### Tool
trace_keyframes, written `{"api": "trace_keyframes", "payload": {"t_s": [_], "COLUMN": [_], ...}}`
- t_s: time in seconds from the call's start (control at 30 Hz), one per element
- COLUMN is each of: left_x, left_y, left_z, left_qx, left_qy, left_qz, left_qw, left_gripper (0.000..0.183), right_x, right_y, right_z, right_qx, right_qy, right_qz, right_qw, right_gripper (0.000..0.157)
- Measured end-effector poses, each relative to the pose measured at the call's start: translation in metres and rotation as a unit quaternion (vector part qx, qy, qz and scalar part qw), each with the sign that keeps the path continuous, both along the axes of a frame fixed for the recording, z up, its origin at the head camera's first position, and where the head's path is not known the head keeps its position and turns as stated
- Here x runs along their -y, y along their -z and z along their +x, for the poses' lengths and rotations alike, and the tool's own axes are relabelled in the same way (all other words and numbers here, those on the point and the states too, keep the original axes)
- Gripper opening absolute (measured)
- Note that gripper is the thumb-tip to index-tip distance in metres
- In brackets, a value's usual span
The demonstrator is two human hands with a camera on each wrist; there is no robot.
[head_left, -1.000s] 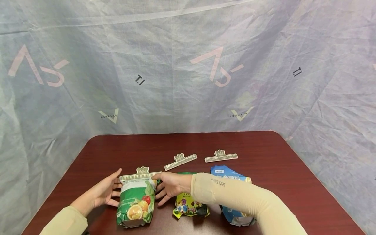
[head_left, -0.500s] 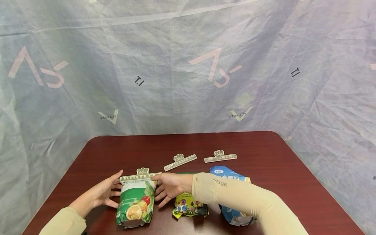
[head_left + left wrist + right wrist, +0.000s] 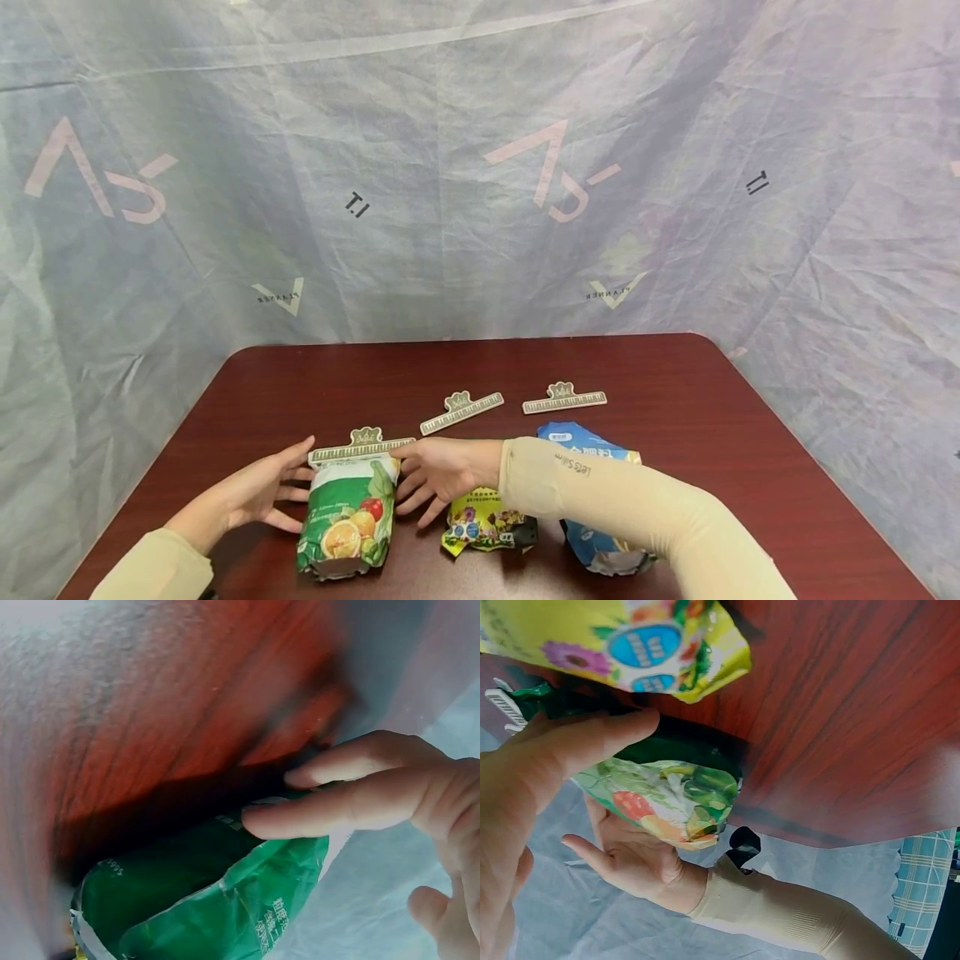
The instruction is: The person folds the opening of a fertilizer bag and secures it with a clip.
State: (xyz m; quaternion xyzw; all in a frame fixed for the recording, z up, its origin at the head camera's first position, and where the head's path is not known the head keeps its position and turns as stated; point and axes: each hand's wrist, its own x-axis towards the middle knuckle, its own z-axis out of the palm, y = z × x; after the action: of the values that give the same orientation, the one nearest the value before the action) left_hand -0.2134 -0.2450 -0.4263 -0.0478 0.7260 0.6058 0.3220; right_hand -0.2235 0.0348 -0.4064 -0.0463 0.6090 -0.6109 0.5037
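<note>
A green and white bag printed with fruit and vegetables (image 3: 348, 517) lies at the left of the table. Across its top edge is a piano-key bag clip (image 3: 362, 450). My left hand (image 3: 258, 492) is at the bag's left side with its fingers spread, and in the left wrist view its fingertips (image 3: 274, 822) are at the green side. On the other side, my right hand (image 3: 441, 477) has its fingers extended, the thumb near the clip's right end. Whether either hand touches the bag or clip I cannot tell.
A yellow flowered bag (image 3: 483, 525) lies right of the green one, partly hidden by my right forearm. Beyond it, a blue bag (image 3: 600, 542) is also partly covered. Farther back on the dark red table (image 3: 345, 367) lie two more clips, a tilted clip (image 3: 461, 412) and a right-hand clip (image 3: 564, 400).
Both hands stay beside the green bag with almost no movement. The right forearm has shifted slightly to the right; bags and clips keep their places.
</note>
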Motion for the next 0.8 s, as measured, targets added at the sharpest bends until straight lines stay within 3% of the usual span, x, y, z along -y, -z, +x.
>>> {"api": "trace_keyframes", "payload": {"t_s": [0.2, 0.43, 0.57, 0.67, 0.8], "left_x": [0.000, 0.006, 0.005, 0.001, -0.008], "left_y": [-0.005, -0.022, -0.029, -0.032, -0.033], "left_z": [-0.001, -0.001, -0.002, -0.002, -0.001], "left_qx": [-0.014, -0.048, -0.076, -0.109, -0.154], "left_qy": [0.012, 0.082, 0.093, 0.097, 0.113], "left_qz": [-0.041, -0.060, -0.081, -0.120, -0.195], "left_qw": [0.9990, 0.9937, 0.9895, 0.9820, 0.9619], "left_gripper": [0.087, 0.074, 0.070, 0.067, 0.070], "right_x": [-0.010, -0.029, -0.039, -0.045, -0.053], "right_y": [-0.005, -0.010, -0.016, -0.021, -0.027], "right_z": [-0.005, -0.013, -0.020, -0.024, -0.027], "right_qx": [-0.016, -0.033, -0.044, -0.061, -0.088], "right_qy": [-0.004, -0.009, -0.012, -0.014, -0.013], "right_qz": [-0.005, -0.015, -0.028, -0.037, -0.042], "right_qw": [1.000, 0.999, 0.999, 0.997, 0.995], "right_gripper": [0.067, 0.069, 0.068, 0.066, 0.062]}}
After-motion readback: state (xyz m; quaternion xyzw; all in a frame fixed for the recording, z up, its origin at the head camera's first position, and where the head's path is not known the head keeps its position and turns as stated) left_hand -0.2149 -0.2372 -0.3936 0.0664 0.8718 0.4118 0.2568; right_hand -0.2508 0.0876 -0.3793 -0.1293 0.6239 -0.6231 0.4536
